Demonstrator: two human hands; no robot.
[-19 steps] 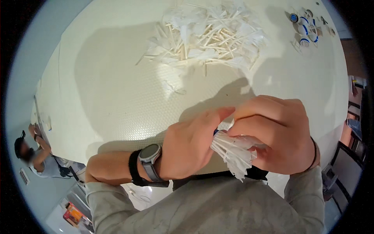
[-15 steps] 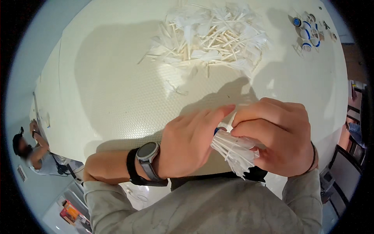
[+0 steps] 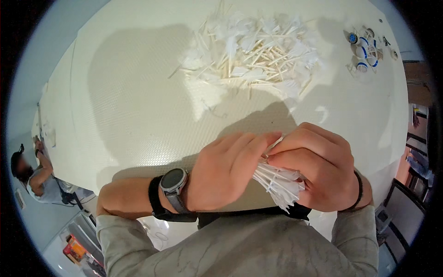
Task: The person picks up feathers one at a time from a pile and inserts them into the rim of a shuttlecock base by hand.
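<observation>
My left hand (image 3: 222, 168) curls round the cork end of a feather shuttlecock (image 3: 279, 182), hiding that end from view. White feathers fan out from it toward my body, their pale quills close together. Pressed against its upper side are the thumb and bent fingers of my right hand (image 3: 318, 164), pinching near where the quills meet the base. Whether a loose feather is between those fingertips I cannot make out. Beyond both hands lies a heap of loose white feathers (image 3: 263, 55) with stiff cream quills.
Small round white-and-blue pieces (image 3: 364, 51) lie in a cluster at the far right of the pale table (image 3: 134, 106). A stray bit of feather (image 3: 214, 111) rests before the heap. Another person (image 3: 34, 175) sits at the far left, and dark-framed furniture (image 3: 406, 207) stands at right.
My right hand has shifted slightly left and closer to my left hand. The shuttlecock's blue band, seen before, is now hidden by my fingers.
</observation>
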